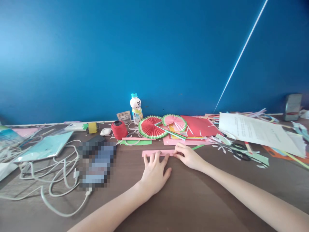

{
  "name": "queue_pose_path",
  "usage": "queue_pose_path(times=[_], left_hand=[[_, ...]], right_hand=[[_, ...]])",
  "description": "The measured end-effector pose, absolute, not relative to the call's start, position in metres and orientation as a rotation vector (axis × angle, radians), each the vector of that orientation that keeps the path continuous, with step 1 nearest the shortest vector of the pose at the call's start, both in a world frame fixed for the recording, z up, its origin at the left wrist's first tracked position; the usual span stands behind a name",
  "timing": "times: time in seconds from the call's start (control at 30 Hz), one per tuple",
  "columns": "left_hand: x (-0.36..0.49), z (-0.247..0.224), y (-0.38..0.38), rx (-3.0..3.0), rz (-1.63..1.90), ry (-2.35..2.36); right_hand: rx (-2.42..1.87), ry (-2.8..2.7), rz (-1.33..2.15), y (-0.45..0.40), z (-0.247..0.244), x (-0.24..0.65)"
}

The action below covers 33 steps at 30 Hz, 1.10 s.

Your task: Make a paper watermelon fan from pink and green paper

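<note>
A narrow pink paper strip [146, 152] lies crosswise on the brown table in front of me. My left hand [154, 172] rests on it with spread fingers, the fingertips pressing along its left and middle part. At the strip's right end, the fingers of my right hand [187, 155] are pinched together on the paper and hide that end. Just beyond the strip are a red pleated paper fan [152, 126] with a green and white edge and a pink pleated paper fan [177, 121] with a similar edge.
Behind stand a drink bottle [136, 109] and a red thread spool [119, 130]. A blurred phone [98, 166] and white cables [50, 183] lie left. To the right are black-handled scissors [241, 153], paper scraps and a printed sheet [258, 130]. A blue wall [154, 58] rises behind.
</note>
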<state>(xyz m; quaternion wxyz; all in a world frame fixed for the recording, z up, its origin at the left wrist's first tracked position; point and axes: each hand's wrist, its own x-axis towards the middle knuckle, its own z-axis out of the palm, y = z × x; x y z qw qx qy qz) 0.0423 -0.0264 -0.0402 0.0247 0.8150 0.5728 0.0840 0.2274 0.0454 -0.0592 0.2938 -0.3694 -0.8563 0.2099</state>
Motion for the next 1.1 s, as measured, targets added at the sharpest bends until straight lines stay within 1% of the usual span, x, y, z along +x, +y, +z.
queue_pose_path(times=[0.47, 0.7, 1.1], left_hand=[[0.0402, -0.0429, -0.0297, 2.596, 0.300, 1.792], [0.0405, -0.0466, -0.0307, 2.602, 0.346, 1.793], [0.0387, -0.0386, -0.0259, 2.552, 0.287, 1.801]], right_hand=[[-1.021, -2.355, 0.380, 0.0387, -0.0560, 0.2251], [-1.038, -2.342, 0.405, 0.0391, -0.0567, 0.2253], [-1.023, -2.390, 0.417, 0.0422, -0.0559, 0.2252]])
